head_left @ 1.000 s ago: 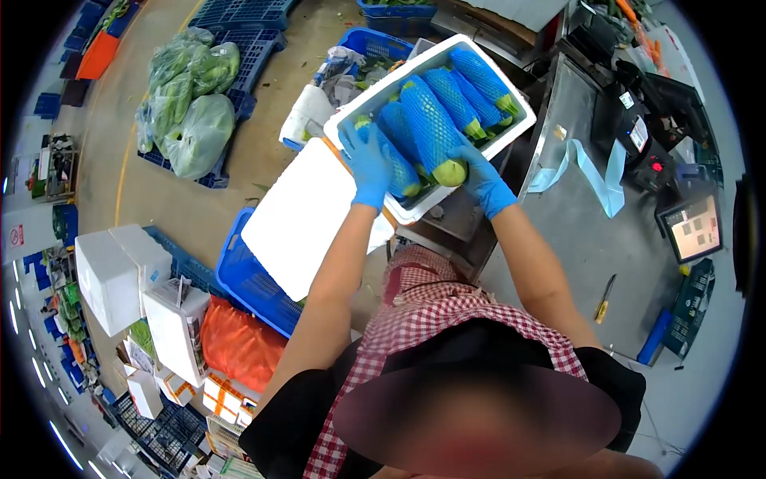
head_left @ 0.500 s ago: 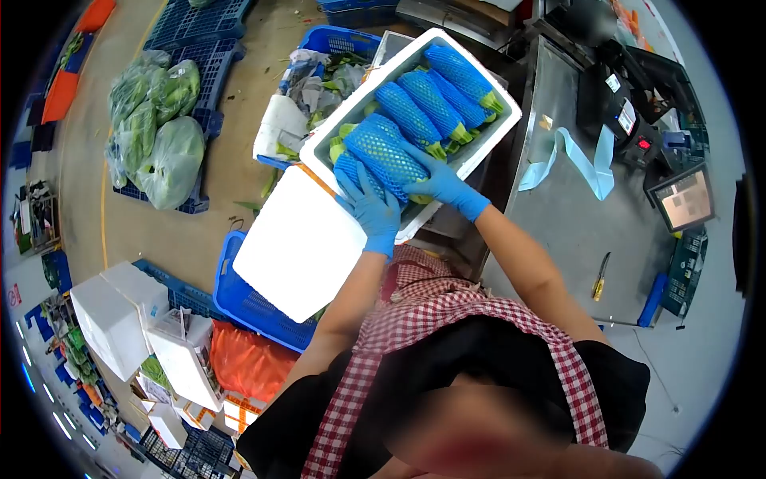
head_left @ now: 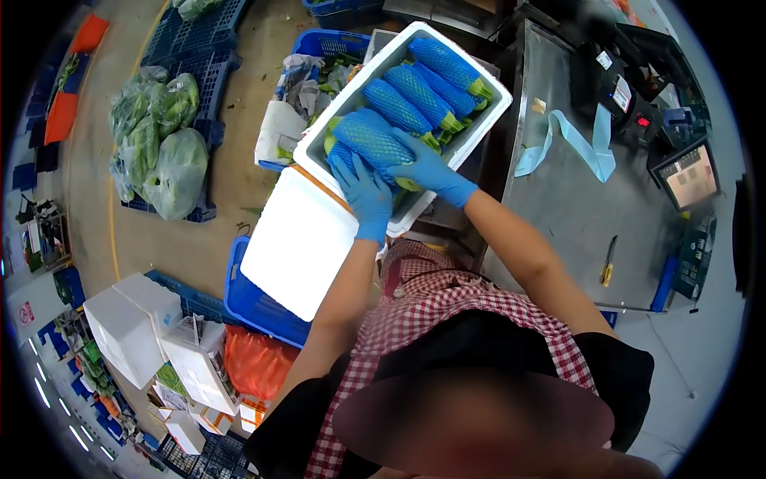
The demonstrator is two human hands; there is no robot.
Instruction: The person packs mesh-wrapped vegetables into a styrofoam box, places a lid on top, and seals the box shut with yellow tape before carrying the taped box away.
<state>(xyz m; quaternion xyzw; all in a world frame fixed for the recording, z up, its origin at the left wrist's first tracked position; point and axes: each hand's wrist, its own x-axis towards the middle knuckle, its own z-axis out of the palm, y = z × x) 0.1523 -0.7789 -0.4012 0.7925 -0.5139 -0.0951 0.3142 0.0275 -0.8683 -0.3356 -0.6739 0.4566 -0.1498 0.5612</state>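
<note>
A white foam box [head_left: 471,152] holds several green vegetables in blue foam net sleeves, pale green ends showing. My right hand [head_left: 431,169], in a blue glove, grips the end of one netted vegetable [head_left: 371,137] lying on top at the box's near left. Its fingers reach over the sleeve and the thumb is near the green end. My left hand [head_left: 367,203], also gloved, lies with fingers spread against another netted vegetable [head_left: 341,156] partly beneath that one. Other netted vegetables [head_left: 419,89] lie side by side deeper in the box.
A white foam lid [head_left: 299,243] leans against the box over a blue crate [head_left: 263,307]. Right, a metal table [head_left: 558,231] bears a light blue strip [head_left: 586,152], a yellow-handled knife [head_left: 608,271] and a screen [head_left: 688,176]. Bagged greens [head_left: 175,172] lie on a pallet at left.
The view has shifted slightly. The top netted vegetable sits a little flatter and further left in the box, with both hands still on the netted vegetables.
</note>
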